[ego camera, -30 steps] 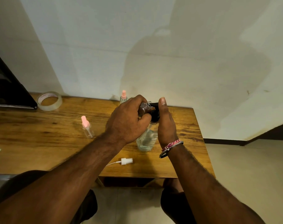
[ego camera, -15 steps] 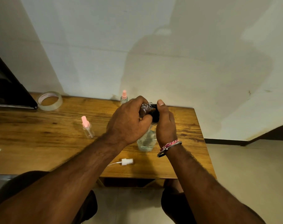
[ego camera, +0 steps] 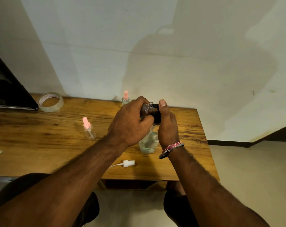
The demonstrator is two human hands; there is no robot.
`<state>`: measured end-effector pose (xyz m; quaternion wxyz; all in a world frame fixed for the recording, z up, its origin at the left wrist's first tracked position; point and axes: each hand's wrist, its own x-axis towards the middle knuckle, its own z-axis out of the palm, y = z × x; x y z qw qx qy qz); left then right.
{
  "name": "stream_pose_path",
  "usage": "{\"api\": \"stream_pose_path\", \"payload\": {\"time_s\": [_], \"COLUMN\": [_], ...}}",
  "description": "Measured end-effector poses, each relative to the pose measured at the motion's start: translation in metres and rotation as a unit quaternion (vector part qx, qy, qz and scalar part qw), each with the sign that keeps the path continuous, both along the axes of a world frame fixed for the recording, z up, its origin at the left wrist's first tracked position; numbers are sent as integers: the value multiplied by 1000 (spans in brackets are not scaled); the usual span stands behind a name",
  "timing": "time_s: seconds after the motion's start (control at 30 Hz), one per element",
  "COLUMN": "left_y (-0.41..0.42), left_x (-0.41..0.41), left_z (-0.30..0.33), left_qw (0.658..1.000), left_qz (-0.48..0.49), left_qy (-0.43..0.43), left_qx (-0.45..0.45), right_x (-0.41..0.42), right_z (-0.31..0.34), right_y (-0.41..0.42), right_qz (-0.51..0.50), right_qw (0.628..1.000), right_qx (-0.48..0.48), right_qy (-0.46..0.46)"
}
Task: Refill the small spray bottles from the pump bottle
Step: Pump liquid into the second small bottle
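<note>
The wooden table [ego camera: 40, 145] carries everything. On it near the right end stands my pump bottle [ego camera: 148, 141], upright, clear liquid low inside it. My right hand [ego camera: 167, 126] curls round its black pump head [ego camera: 157, 116], thumb raised on top. My left hand [ego camera: 130, 123] grips an uncapped small spray bottle [ego camera: 147, 108], tilted, its open neck pointing right against the pump's nozzle. Two pink-capped spray bottles stand upright: one [ego camera: 89, 129] left of my hands, looking empty, the other [ego camera: 125, 97] by the wall, contents unclear.
</note>
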<state>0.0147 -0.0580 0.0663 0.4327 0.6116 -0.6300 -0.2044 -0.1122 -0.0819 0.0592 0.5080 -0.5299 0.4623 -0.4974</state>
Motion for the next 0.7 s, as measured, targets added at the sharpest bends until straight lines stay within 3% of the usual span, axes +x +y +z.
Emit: {"api": "stream_pose_path", "payload": {"time_s": [0.7], "left_y": [2], "left_x": [1], "left_z": [1], "left_qw": [999], "left_qz": [8], "left_qy": [-41], "left_qx": [20], "right_x": [-2], "right_z": [-2], "right_y": [-4], "right_qz": [-19], "right_qw": [1000], "right_qx": [-10], "right_qy": [14]}}
